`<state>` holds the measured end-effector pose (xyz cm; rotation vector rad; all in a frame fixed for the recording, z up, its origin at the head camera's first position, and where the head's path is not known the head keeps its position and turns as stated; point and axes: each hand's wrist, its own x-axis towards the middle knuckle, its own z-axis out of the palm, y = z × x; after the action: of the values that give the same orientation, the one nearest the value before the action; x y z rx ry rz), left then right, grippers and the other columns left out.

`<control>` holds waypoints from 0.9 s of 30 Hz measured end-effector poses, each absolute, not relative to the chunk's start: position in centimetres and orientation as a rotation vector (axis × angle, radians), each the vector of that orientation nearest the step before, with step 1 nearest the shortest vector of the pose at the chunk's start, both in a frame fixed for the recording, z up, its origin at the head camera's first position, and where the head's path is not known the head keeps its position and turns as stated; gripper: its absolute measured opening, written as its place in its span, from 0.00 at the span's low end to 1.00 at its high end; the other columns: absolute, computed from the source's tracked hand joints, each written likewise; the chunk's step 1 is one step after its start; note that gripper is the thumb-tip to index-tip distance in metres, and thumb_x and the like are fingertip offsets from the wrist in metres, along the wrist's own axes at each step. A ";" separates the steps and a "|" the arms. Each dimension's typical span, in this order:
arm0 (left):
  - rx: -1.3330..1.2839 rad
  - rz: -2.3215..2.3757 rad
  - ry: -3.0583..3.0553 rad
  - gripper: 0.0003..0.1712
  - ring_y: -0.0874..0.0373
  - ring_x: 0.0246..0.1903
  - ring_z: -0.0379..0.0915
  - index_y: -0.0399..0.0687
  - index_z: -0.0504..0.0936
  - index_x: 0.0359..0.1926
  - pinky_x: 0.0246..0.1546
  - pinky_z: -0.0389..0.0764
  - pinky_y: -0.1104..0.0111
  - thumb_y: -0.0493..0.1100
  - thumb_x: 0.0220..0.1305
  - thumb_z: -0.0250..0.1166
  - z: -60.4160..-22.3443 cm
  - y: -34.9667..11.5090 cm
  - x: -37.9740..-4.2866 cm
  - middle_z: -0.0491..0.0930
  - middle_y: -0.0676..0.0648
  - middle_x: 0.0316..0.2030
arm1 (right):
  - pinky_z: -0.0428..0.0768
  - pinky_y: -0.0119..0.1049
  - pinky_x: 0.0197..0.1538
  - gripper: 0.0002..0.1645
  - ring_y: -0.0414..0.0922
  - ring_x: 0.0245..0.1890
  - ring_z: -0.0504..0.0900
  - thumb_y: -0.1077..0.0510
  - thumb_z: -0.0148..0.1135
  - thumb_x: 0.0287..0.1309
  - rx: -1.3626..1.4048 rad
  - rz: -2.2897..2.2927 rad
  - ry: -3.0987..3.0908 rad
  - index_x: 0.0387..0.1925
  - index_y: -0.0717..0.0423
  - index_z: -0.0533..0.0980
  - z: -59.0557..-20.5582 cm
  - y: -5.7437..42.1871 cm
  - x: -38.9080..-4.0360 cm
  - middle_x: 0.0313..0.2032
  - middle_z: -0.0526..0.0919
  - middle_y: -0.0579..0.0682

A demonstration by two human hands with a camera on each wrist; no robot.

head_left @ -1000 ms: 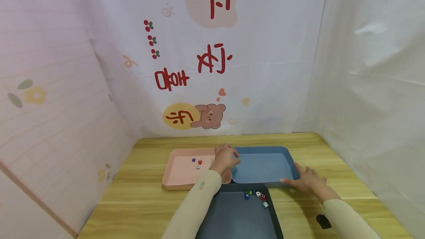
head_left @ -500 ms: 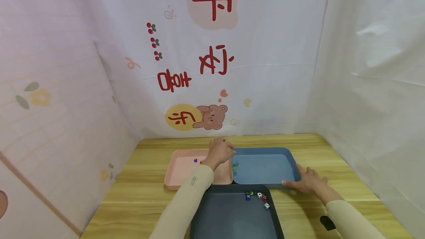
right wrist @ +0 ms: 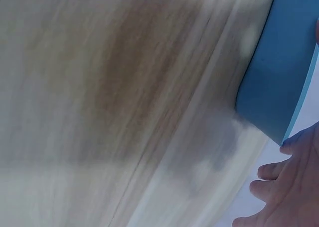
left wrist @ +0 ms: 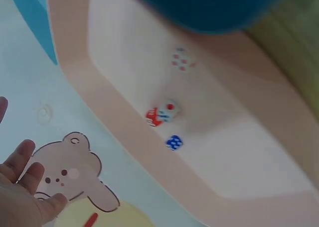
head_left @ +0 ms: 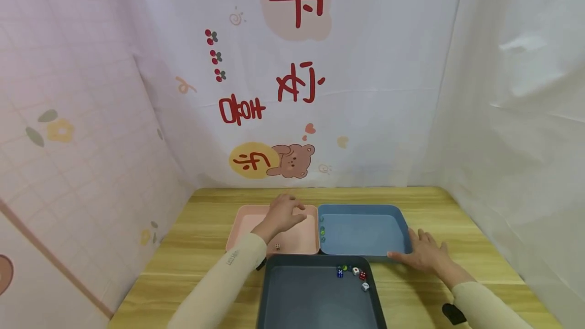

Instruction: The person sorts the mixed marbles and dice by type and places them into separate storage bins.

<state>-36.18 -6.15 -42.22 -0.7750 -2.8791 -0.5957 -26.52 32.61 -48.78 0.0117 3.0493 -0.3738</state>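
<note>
My left hand [head_left: 282, 213] hovers over the pink tray [head_left: 247, 211] with loosely spread fingers and nothing between them. Inside that tray, the left wrist view shows a red die [left wrist: 154, 117], a blue die [left wrist: 174, 142], a white die with a red dot [left wrist: 168, 110] and another white die [left wrist: 183, 60]. At the right, my right hand [head_left: 426, 253] touches the near right corner of the blue tray [head_left: 365, 230], its fingers extended. Several small green marble-like pieces [head_left: 322, 232] lie along the blue tray's left wall.
A dark grey tray [head_left: 315, 298] stands in front. By its far right corner are a blue die [head_left: 340, 273], a red die [head_left: 363, 275], white dice [head_left: 365, 286] and small green pieces [head_left: 345, 268]. A printed cloth [head_left: 365, 90] hangs behind the wooden table [head_left: 183, 268].
My left hand has moved left from the blue tray's left edge to over the pink tray. One more green piece shows in the blue tray. The right hand stays at its corner.
</note>
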 end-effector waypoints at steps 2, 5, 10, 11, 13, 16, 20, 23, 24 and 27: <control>-0.790 -0.587 -2.880 0.16 0.50 0.58 0.58 0.58 0.80 0.46 0.55 0.58 0.50 0.55 0.58 0.61 -42.4 -6.8 -35.8 0.68 0.47 0.56 | 0.38 0.75 0.48 0.70 0.73 0.59 0.46 0.20 0.48 0.40 0.005 -0.386 3.052 0.63 0.74 0.50 -48.9 32.7 -26.5 0.59 0.49 0.80; -0.789 -0.598 -2.885 0.19 0.49 0.59 0.58 0.58 0.78 0.49 0.56 0.56 0.48 0.55 0.57 0.62 -42.5 -7.9 -35.1 0.68 0.47 0.56 | 0.39 0.74 0.48 0.70 0.72 0.60 0.46 0.20 0.49 0.40 -0.014 -0.409 3.059 0.62 0.76 0.50 -48.9 32.7 -26.6 0.60 0.48 0.79; -0.762 -0.636 -2.886 0.25 0.47 0.58 0.59 0.53 0.75 0.53 0.58 0.52 0.47 0.53 0.54 0.65 -42.6 -10.2 -33.8 0.69 0.45 0.56 | 0.42 0.73 0.49 0.67 0.72 0.59 0.48 0.22 0.52 0.40 -0.066 -0.411 3.095 0.61 0.75 0.54 -48.5 32.4 -27.0 0.60 0.51 0.78; -0.752 -0.643 -2.887 0.26 0.47 0.58 0.59 0.52 0.75 0.54 0.58 0.51 0.47 0.52 0.53 0.66 -42.7 -10.6 -33.6 0.69 0.44 0.56 | 0.43 0.73 0.49 0.67 0.72 0.60 0.49 0.21 0.52 0.39 -0.078 -0.393 3.105 0.62 0.74 0.55 -48.5 32.3 -27.0 0.60 0.51 0.77; -0.741 -0.636 -2.886 0.28 0.47 0.59 0.58 0.50 0.74 0.55 0.58 0.52 0.48 0.53 0.53 0.66 -43.0 -11.8 -33.3 0.68 0.44 0.56 | 0.43 0.73 0.49 0.65 0.71 0.60 0.50 0.22 0.52 0.40 -0.105 -0.367 3.133 0.62 0.72 0.56 -48.4 31.9 -27.2 0.60 0.52 0.76; -0.746 -0.630 -2.882 0.30 0.47 0.59 0.57 0.49 0.74 0.55 0.59 0.52 0.48 0.53 0.52 0.66 -43.5 -13.5 -33.0 0.67 0.44 0.57 | 0.44 0.74 0.49 0.63 0.70 0.60 0.50 0.23 0.53 0.40 -0.139 -0.344 3.177 0.63 0.68 0.57 -48.2 31.1 -27.4 0.61 0.53 0.75; -0.840 -0.559 -2.848 0.31 0.45 0.59 0.57 0.47 0.73 0.56 0.58 0.53 0.48 0.55 0.52 0.66 -44.3 -15.2 -32.7 0.67 0.42 0.57 | 0.43 0.74 0.48 0.59 0.70 0.60 0.50 0.23 0.54 0.41 -0.165 -0.351 3.218 0.64 0.60 0.58 -47.9 30.4 -27.2 0.61 0.52 0.74; -0.943 -0.523 -2.826 0.34 0.43 0.60 0.57 0.44 0.72 0.57 0.58 0.52 0.47 0.56 0.52 0.65 -44.9 -16.1 -32.0 0.67 0.39 0.57 | 0.43 0.75 0.48 0.55 0.70 0.60 0.50 0.25 0.53 0.44 -0.186 -0.382 3.248 0.64 0.57 0.60 -47.7 30.1 -26.8 0.62 0.52 0.73; -0.972 -0.533 -2.826 0.35 0.42 0.60 0.56 0.43 0.72 0.57 0.58 0.51 0.46 0.57 0.52 0.65 -45.1 -16.4 -31.7 0.66 0.39 0.57 | 0.44 0.74 0.48 0.53 0.69 0.60 0.51 0.26 0.53 0.45 -0.198 -0.385 3.262 0.64 0.56 0.60 -47.6 29.9 -26.7 0.62 0.52 0.73; -1.031 -0.551 -2.854 0.39 0.42 0.62 0.51 0.42 0.69 0.59 0.59 0.48 0.46 0.59 0.51 0.65 -46.0 -17.1 -30.4 0.64 0.40 0.59 | 0.48 0.73 0.49 0.47 0.67 0.60 0.53 0.30 0.54 0.50 -0.264 -0.441 3.309 0.63 0.56 0.63 -47.6 29.2 -26.0 0.62 0.55 0.71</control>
<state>-30.39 -17.15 -45.98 -1.0309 -2.8543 -0.5507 -26.05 29.23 -47.64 -0.2641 3.3089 -0.4408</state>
